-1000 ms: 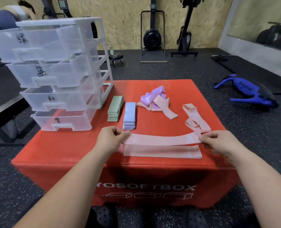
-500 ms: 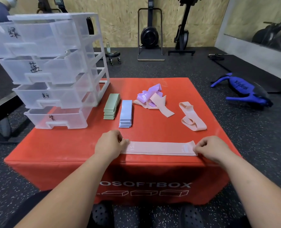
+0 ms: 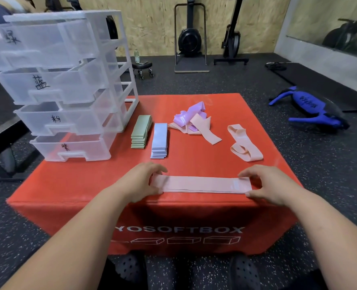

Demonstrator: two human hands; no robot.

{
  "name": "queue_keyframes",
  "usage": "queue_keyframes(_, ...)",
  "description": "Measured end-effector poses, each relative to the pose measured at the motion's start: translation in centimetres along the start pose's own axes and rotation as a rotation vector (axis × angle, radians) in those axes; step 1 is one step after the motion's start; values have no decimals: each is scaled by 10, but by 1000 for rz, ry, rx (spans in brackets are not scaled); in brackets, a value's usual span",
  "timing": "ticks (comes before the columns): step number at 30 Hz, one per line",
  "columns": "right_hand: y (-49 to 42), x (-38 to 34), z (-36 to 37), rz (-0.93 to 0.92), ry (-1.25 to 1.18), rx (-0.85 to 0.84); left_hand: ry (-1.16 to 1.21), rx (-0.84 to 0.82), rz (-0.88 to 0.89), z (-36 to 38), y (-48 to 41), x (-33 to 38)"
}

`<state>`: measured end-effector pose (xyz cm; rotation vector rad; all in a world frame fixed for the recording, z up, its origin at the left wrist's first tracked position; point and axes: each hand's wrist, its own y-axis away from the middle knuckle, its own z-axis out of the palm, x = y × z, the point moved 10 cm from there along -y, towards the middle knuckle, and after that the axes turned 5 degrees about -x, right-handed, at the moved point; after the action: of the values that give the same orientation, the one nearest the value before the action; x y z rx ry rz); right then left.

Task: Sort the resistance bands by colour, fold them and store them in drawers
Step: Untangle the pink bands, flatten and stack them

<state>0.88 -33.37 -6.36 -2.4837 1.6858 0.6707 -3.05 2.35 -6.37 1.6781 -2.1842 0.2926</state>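
We note the pink band lying flat near the front edge of the red box, long axis running left to right across our view, roughly parallel to that edge. Our left hand sits on its left end, fingers curled over the end with the thumb at the near edge; our right hand sits at its right end, fingertips on the far edge and thumb at the near corner. Both hands pinch or press the band; we cannot tell from this view whether either end is lifted off the box. The band seems to lie in more than one layer, judging by the lines along its near edge. Each hand is equally close to its own end, so a fold in half would likely carry one end along the long axis to the other. Farther back, the green stack and blue stack lie with long axes pointing away from us, just beside the drawer unit. Two loose pink bands and a mixed purple-pink heap remain unsorted.
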Motion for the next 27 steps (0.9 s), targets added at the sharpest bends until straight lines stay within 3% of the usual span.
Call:
queue_keyframes(10, 0, 1, -1, -13, 5, 3, -54, -13, 7, -6, 0, 5)
queue_keyframes(14, -5, 0, -6, -33, -100, -10, -46, -29, 38, -6, -8, 9)
queue_keyframes(21, -36, 14, -49, 44, -116, 310, 0, 17, 115, -12, -50, 44)
queue_keyframes(27, -78, 46, -63, 185, -111, 389, -8, 16, 144, 0, -101, 68)
